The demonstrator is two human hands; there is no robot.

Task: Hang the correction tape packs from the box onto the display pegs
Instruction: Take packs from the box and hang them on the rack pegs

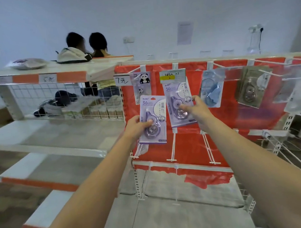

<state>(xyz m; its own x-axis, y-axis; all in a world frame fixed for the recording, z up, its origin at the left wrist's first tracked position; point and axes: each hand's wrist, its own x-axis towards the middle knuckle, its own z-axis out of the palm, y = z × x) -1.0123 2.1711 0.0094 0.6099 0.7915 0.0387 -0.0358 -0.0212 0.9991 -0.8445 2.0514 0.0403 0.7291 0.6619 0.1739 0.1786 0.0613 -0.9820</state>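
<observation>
My left hand grips a purple correction tape pack by its lower left, holding it upright in front of the red display panel. My right hand pinches a second purple pack by its right edge; this pack sits just under the peg with the yellow label. I cannot tell whether it hangs on that peg. A panda pack hangs on the peg to the left. The box is out of view.
Blue and grey-green packs hang on pegs to the right. Bare white pegs stick out of the lower row. White shelves stand at left, with two people behind them.
</observation>
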